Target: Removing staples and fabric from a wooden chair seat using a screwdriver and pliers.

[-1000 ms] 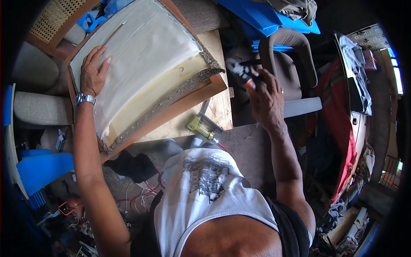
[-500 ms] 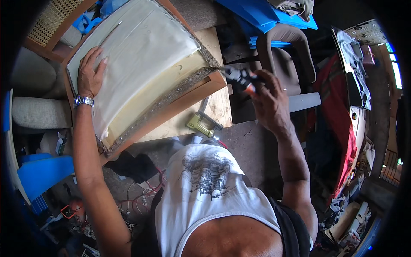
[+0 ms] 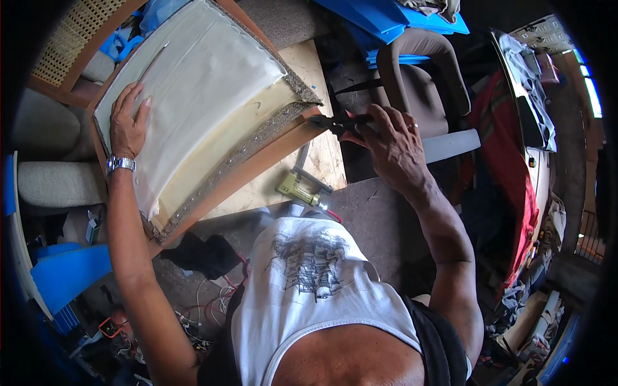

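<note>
My left hand (image 3: 129, 128) lies flat, fingers apart, on the white sheet (image 3: 199, 64) of an upholstered seat or back panel. A thin pointed tool (image 3: 154, 61) rests on that sheet just beyond the fingertips. Cream padding (image 3: 222, 132) shows along the panel's near side, edged by a frayed grey-brown fabric strip (image 3: 241, 151) and a brown wooden frame (image 3: 273, 154). In my right hand (image 3: 396, 138) are pliers (image 3: 335, 123) with a dark head and orange-red grips. Their jaws are at the frame's right corner, just below the fabric's loose end; contact cannot be made out.
The panel lies on a plywood board (image 3: 328, 154). A yellow-green staple gun (image 3: 299, 186) with a red hose sits at the board's near edge. A brown padded chair (image 3: 418, 90) stands at right, below blue sheets (image 3: 367, 19). Cables (image 3: 212, 302) tangle on the floor.
My right hand has brought the pliers down and left, from beside the fabric's loose end to the wooden corner. My left hand stays on the white sheet. The whole view has shifted slightly.
</note>
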Demonstrator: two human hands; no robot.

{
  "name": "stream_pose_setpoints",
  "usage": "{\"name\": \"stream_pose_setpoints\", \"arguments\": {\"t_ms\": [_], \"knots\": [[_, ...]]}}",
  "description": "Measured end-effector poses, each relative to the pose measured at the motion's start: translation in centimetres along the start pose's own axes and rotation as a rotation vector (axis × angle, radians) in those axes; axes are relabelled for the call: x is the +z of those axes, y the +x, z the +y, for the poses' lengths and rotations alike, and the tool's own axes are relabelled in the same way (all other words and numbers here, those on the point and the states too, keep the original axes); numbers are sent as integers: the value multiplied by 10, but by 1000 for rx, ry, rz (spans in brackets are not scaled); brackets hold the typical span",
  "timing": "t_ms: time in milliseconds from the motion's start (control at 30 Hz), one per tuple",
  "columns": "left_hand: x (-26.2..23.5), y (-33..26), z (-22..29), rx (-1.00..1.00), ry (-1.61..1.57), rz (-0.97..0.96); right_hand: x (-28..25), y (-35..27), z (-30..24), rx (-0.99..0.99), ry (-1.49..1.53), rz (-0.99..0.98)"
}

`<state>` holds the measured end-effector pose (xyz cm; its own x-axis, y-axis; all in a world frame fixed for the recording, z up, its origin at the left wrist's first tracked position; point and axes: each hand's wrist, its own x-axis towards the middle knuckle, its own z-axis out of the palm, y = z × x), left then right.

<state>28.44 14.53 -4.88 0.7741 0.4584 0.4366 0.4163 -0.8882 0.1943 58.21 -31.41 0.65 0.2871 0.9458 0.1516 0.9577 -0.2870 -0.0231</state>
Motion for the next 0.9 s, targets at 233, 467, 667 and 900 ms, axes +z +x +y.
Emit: {"name": "stream_pose_setpoints", "arguments": {"t_ms": [233, 467, 667, 900], "knots": [[1, 0, -1, -30, -2, -24, -16, 5, -18, -39, -8, 125], [3, 0, -6, -9, 2, 12, -13, 19, -18, -31, -197, 144], [2, -2, -9, -16, -12, 21, -13, 22, -30, -71, -340, 129], [1, -5, -11, -9, -2, 30, -16, 33, -31, -152, -457, 167]]}}
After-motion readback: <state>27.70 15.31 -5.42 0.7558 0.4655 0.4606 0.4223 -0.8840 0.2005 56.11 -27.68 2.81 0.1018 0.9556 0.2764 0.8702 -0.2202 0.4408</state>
